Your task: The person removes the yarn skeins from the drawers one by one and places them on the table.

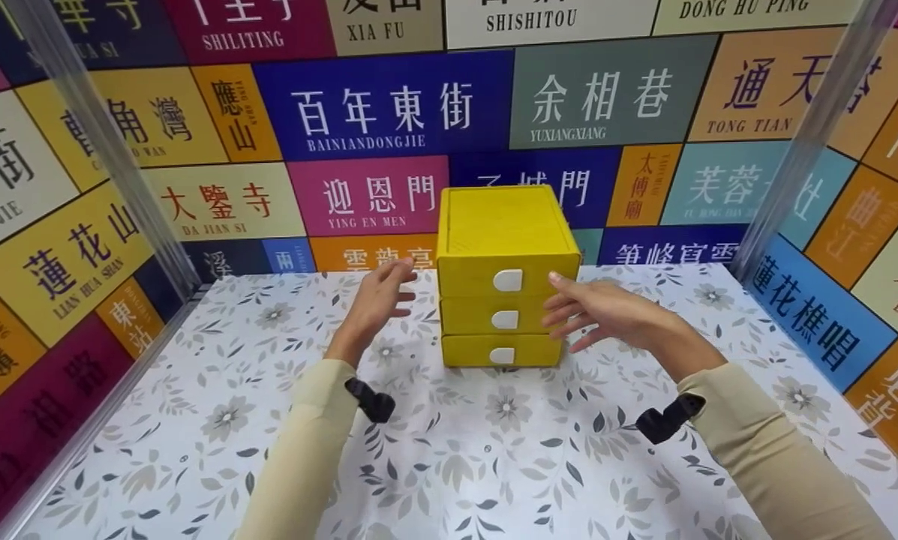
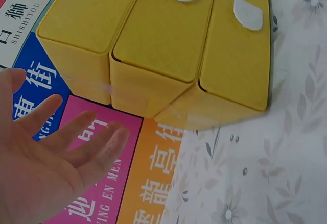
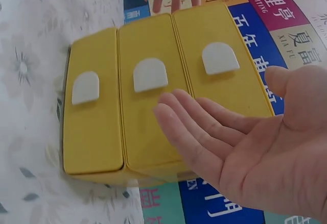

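A yellow drawer box (image 1: pixel 509 221) with three stacked drawers, each with a white rounded tab, stands upright near the back of the table. All its drawers are closed. To its left, my left hand (image 1: pixel 377 300) is held in the air with fingers loosely extended, apart from the box. On the other side, my right hand (image 1: pixel 614 311) overlaps the box's right front edge in the head view, its palm facing the box. In the right wrist view the relaxed fingers (image 3: pixel 204 127) lie in front of the drawer fronts. Neither hand holds anything.
The table (image 1: pixel 494 465) wears a white cloth printed with grey flowers and leaves. Behind it rises a wall (image 1: pixel 388 105) of colourful signs, with clear upright posts (image 1: pixel 809 127) at the corners. A black wrist camera (image 1: pixel 370 400) is strapped on each sleeve.
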Motion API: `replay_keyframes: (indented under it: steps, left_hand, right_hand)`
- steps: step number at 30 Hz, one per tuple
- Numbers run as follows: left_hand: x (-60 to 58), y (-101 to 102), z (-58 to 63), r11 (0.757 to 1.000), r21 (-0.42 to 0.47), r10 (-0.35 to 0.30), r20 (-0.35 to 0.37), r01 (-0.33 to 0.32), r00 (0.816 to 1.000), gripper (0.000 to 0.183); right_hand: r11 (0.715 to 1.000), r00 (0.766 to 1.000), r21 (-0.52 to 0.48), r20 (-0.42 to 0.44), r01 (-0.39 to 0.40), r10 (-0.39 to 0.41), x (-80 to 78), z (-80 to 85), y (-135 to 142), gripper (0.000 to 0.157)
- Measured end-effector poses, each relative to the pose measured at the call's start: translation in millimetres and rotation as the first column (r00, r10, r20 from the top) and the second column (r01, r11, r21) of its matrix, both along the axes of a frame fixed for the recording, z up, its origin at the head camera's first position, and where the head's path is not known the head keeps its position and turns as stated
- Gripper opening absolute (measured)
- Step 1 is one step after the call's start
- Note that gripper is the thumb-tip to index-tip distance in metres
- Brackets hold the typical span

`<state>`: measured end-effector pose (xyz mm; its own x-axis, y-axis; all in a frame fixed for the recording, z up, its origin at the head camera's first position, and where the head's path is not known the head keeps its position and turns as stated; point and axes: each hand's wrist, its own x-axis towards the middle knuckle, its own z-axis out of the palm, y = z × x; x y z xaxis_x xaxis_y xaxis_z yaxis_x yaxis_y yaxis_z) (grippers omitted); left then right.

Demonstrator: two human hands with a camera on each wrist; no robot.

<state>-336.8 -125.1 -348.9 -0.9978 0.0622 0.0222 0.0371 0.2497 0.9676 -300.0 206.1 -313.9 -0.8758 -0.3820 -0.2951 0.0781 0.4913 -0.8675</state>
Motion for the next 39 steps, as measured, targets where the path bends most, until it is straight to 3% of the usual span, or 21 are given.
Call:
replay_keyframes:
  steps: [7, 15, 29, 39]
  left_hand:
    - [-4.6, 12, 8.3, 0.996, 0.091, -0.004, 0.011, 0.003, 1.000, 0.049]
    - [-8.2, 26, 14.0, 0.986, 0.167, -0.005, -0.019, 0.008, 1.000, 0.045]
    - [-19.2, 44, 18.7, 0.976, 0.218, -0.014, 0.037, 0.005, 0.999, 0.041]
    - [-20.3, 46, 15.8, 0.967, 0.253, -0.023, 0.043, 0.011, 0.999, 0.036]
  right_hand:
    - [0.990, 0.998, -0.129, 0.032, 0.058, -0.055, -3.2, -7.4, -12, 0.077]
    - [0.956, 0.994, -0.278, 0.086, 0.093, -0.072, -5.4, -13.9, -23, 0.081]
    - [0.911, 0.976, -0.369, 0.174, 0.187, -0.130, -15.5, -23.7, -45, 0.081]
    - [0.891, 0.969, -0.393, 0.180, 0.229, -0.169, -20.7, -28.2, -55, 0.075]
